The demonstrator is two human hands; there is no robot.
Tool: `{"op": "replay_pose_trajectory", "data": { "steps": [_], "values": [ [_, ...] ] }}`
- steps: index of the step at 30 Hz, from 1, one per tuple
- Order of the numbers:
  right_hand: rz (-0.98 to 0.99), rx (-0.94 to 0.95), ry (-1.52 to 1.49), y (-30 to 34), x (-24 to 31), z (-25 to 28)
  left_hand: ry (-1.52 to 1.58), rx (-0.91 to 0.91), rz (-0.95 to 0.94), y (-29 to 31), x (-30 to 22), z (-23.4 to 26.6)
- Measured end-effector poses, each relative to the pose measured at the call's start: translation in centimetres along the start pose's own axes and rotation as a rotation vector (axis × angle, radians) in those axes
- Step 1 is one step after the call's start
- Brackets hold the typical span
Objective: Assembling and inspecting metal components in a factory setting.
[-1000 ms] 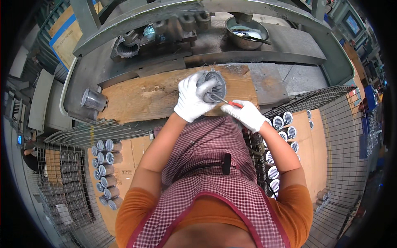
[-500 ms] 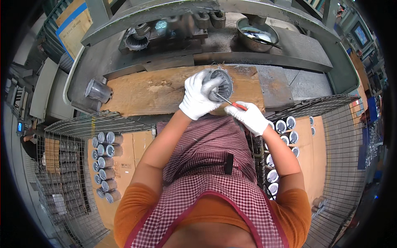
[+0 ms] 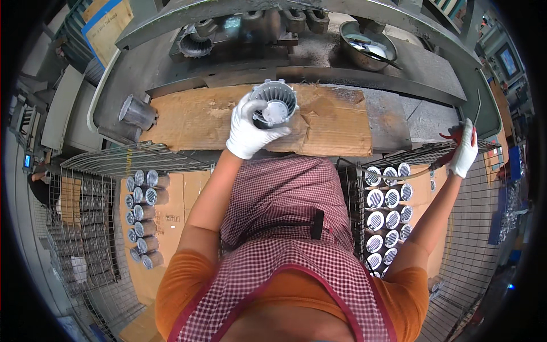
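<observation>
My left hand [image 3: 248, 130], in a white glove, grips a cup-shaped grey metal casting [image 3: 275, 113] above the cardboard. Its open, finned mouth faces up toward me. Far to the right, my gloved right hand [image 3: 466, 154] is closed around a red air blow gun [image 3: 454, 137]. A thin nozzle points up and away from that hand, and a hose [image 3: 393, 178] trails back from the gun toward my lap. Part of the gun is hidden by the fingers.
Brown cardboard [image 3: 336, 128] covers the bench front. Another casting [image 3: 137, 112] lies at left; a metal bowl [image 3: 367, 48] with tools stands at back right. Wire baskets on both sides hold rows of castings [image 3: 391, 198]. A metal frame beam [image 3: 239, 20] crosses the far side.
My right hand has swung far right, taking its red tool away from the casting. My left hand has shifted slightly left with the casting, whose mouth now faces me more.
</observation>
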State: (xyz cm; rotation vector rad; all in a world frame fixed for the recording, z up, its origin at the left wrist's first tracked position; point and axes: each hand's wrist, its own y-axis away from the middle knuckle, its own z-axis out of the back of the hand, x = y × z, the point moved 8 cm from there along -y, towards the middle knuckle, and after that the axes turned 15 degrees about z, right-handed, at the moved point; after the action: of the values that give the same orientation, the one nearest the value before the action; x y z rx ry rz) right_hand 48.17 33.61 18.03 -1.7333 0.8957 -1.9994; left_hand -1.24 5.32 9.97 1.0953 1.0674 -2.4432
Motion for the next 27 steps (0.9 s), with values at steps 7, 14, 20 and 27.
{"op": "replay_pose_trajectory", "data": {
  "steps": [7,14,20,27],
  "values": [
    [0.156,-0.055,0.809,3.7,-3.3,-0.1,0.294,-0.103,0.352,0.4,8.1,2.2],
    [0.769,0.205,0.679,5.1,10.0,-13.3,0.164,-0.367,0.518,1.4,10.3,4.1],
    [0.345,0.712,0.963,1.1,3.0,-24.3,0.101,-0.357,0.539,1.0,8.5,4.0],
    [0.554,0.604,0.402,3.5,7.2,-26.6,0.06,-0.358,0.561,1.2,8.8,4.0]
  ]
}}
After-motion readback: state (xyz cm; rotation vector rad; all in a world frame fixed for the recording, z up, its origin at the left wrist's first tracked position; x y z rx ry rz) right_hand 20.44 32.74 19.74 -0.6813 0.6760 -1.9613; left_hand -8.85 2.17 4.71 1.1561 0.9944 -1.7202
